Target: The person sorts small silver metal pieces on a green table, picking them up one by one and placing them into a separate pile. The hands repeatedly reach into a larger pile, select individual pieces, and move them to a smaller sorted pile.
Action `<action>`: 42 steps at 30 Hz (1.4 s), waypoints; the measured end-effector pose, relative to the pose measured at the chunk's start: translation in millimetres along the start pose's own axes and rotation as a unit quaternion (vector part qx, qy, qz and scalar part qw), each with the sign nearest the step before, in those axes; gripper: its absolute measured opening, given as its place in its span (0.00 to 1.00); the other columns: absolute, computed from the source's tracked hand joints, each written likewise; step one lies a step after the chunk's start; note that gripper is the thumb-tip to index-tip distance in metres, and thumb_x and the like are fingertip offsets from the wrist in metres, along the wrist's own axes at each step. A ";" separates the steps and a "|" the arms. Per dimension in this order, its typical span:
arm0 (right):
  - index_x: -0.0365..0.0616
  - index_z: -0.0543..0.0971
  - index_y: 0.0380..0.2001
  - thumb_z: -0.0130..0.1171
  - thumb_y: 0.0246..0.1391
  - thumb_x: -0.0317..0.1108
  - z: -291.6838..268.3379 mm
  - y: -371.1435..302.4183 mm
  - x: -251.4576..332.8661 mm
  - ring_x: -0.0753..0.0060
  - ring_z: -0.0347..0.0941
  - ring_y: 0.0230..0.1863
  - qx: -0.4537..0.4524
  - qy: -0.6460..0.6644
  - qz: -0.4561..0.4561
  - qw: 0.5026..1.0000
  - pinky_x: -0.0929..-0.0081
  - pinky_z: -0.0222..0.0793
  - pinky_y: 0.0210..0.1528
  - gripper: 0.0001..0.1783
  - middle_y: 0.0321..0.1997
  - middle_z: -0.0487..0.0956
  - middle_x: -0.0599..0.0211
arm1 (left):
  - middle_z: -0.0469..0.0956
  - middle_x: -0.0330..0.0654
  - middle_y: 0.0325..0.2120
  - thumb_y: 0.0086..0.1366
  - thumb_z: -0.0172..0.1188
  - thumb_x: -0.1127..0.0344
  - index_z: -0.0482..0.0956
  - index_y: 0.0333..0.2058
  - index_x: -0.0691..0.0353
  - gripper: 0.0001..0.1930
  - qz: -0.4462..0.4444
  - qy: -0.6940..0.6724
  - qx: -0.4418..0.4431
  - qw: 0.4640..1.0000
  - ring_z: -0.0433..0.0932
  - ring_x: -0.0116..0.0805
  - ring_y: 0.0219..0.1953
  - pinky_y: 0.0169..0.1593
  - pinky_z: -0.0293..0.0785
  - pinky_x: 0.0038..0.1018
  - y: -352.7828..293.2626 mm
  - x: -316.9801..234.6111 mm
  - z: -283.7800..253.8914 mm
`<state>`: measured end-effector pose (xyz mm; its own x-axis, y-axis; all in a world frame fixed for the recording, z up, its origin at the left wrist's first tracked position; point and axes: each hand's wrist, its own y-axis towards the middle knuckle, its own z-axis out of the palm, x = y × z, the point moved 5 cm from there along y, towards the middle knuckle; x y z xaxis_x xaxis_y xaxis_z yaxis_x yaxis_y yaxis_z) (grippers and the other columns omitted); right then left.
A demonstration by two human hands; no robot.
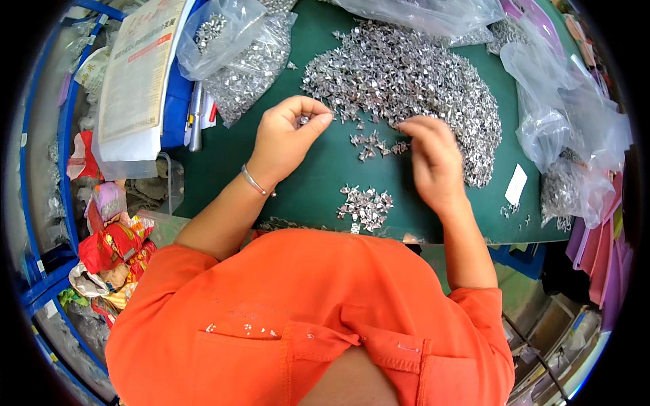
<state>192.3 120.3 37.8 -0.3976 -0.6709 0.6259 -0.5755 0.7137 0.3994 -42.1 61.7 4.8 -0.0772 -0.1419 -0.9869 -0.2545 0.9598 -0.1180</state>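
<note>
My left hand (284, 135) is closed, thumb and index finger pinched together left of the small loose pieces. Some small shiny silver metal pieces (302, 122) show within its curled fingers. My right hand (435, 159), slightly blurred, has its fingers bent together at the near edge of a big heap of small winged silver metal parts (413, 71). Whatever its fingertips hold is hidden. Between the hands lies a loose row of the same parts (372, 145). Closer to my body, a smaller pile (365, 208) sits near the front edge of the green table (298, 186).
Clear plastic bags of metal parts (247, 74) stand at the back left, beside a clipboard of papers (139, 74) and a blue bin (176, 101). On the right are crumpled plastic bags (548, 101) and a white card (516, 185). Blue shelving (64, 128) rises at the far left.
</note>
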 end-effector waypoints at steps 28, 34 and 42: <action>0.39 0.79 0.33 0.63 0.50 0.17 -8.6 -39.4 -1.7 0.60 0.79 0.33 -0.029 0.052 0.091 0.994 0.70 0.75 0.37 0.07 0.34 0.81 0.60 | 0.75 0.33 0.26 0.66 0.65 0.70 0.81 0.40 0.68 0.07 -0.076 -0.109 0.023 0.991 0.66 0.16 0.21 0.24 0.60 0.15 1.5 20.4 2.6; 0.42 0.80 0.32 0.69 0.46 0.23 12.5 -35.1 14.7 0.57 0.77 0.38 0.022 0.006 0.039 0.999 0.64 0.74 0.41 0.10 0.35 0.81 0.63 | 0.75 0.32 0.25 0.66 0.64 0.71 0.81 0.40 0.68 0.07 -0.072 -0.103 0.021 0.992 0.66 0.16 0.21 0.24 0.60 0.15 1.2 20.4 3.4; 0.40 0.81 0.33 0.66 0.49 0.19 3.6 -45.0 5.4 0.57 0.78 0.38 -0.028 -0.005 0.059 0.998 0.66 0.75 0.41 0.08 0.36 0.82 0.61 | 0.75 0.33 0.26 0.66 0.64 0.71 0.81 0.40 0.68 0.07 -0.081 -0.094 0.018 0.992 0.66 0.16 0.21 0.24 0.60 0.15 0.6 19.5 4.2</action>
<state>213.5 83.9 20.9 -0.4680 -0.5830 0.6641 -0.4839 0.7979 0.3595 -39.7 60.6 -15.0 0.1444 -0.2502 -0.9574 -0.2134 0.9369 -0.2770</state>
